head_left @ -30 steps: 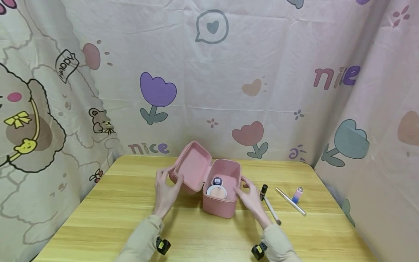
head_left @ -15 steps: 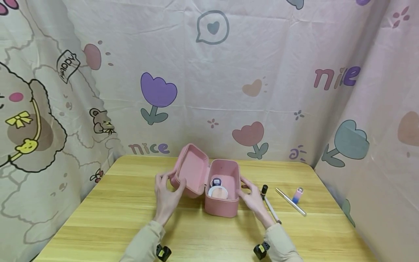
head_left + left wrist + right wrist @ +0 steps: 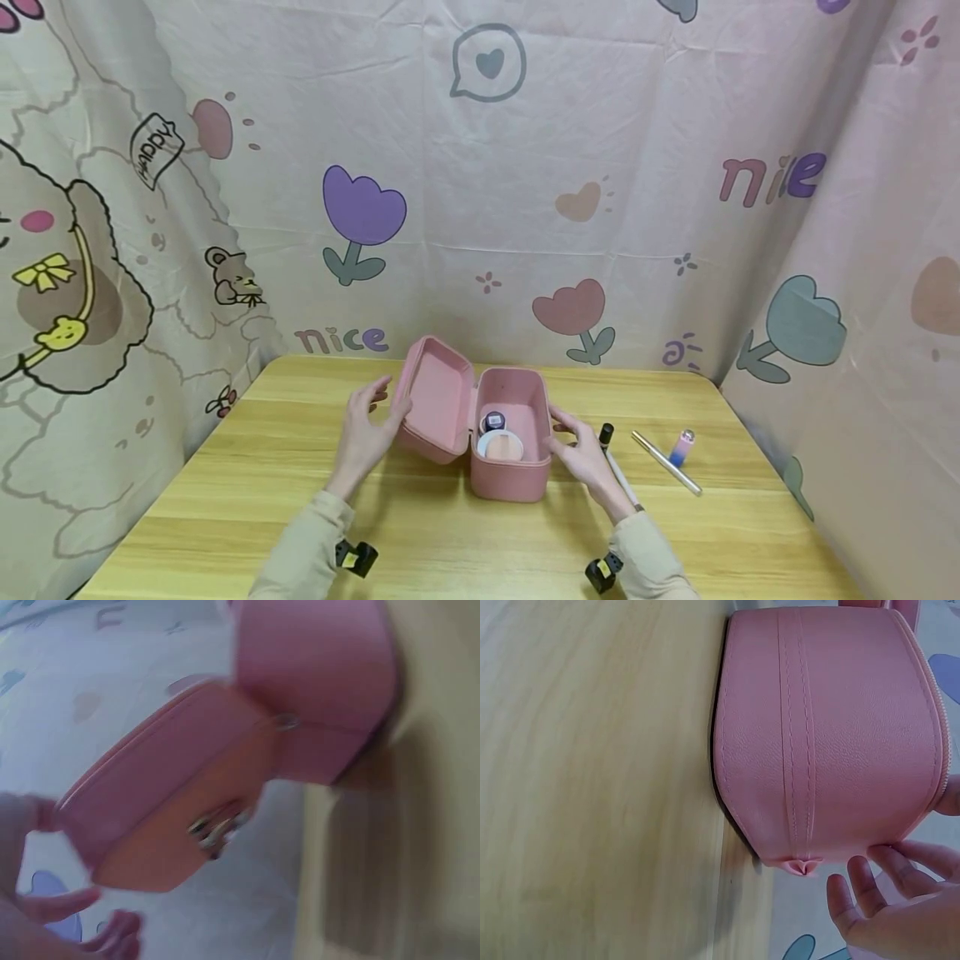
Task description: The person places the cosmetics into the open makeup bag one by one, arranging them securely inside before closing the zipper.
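Near the middle of the wooden table stands one pink box, upright, its one lid swung out to the left and tilted. Two things sit inside the box at the left: one round compact at the near end and one dark-topped jar just beyond it. Two hands reach in from the near side. The left hand has its thumb at the left edge of the lid and its other fingers spread, away from the lid. The right hand pinches the right wall of the box lightly, thumb at the rim and two fingertips against the outside, the remaining two apart from it. Farther right lie one black-topped tube, one white stick running nearer from it, and one silver pen; one pink-and-blue bottle is just beside the pen. Each wrist carries one black camera, two in all. One printed cloth hangs along the far side.
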A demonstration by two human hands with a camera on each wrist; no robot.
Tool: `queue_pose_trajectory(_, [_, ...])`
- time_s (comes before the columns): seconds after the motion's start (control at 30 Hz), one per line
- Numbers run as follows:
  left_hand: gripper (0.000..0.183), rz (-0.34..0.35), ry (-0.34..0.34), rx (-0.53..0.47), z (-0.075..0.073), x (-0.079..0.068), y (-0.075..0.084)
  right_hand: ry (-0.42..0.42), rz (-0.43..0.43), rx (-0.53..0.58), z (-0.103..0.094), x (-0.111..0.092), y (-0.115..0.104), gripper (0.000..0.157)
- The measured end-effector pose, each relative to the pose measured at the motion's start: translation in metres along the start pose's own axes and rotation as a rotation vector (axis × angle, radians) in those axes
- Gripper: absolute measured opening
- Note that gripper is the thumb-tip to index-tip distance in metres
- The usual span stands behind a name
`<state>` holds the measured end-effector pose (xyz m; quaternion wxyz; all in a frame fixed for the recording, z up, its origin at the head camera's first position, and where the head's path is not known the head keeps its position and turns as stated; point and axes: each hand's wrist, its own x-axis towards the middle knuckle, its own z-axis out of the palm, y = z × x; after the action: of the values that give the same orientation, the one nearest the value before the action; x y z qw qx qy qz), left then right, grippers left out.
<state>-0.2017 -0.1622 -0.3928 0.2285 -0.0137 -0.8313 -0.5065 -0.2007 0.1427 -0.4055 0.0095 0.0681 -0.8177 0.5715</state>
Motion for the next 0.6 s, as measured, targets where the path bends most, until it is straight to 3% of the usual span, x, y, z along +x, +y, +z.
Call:
queue_pose_trajectory(0.13, [0.059,-0.084,-0.18,-0.046,-0.012,0.013,-0.001,-0.01,0.0,-0.013,-0.001,0.0,0.003,0.058])
queue_pose_trajectory(0.23, [0.063,-0.163,-0.278,-0.074,-0.017,0.019,-0.001,-0.012,-0.001,-0.015,-0.001,0.001,0.006,0.058])
queue_pose_trajectory(0.37, [0.063,-0.217,-0.326,-0.079,-0.019,0.022,-0.002,-0.01,-0.007,-0.011,-0.001,0.01,0.023,0.057])
queue_pose_trajectory(0.47, [0.06,-0.219,-0.337,-0.077,-0.019,0.024,-0.003,-0.006,-0.016,-0.01,0.0,0.016,0.035,0.057])
queue_pose_trajectory(0.6, [0.06,-0.212,-0.341,-0.081,-0.019,0.025,-0.002,-0.005,-0.028,-0.023,0.0,0.017,0.035,0.056])
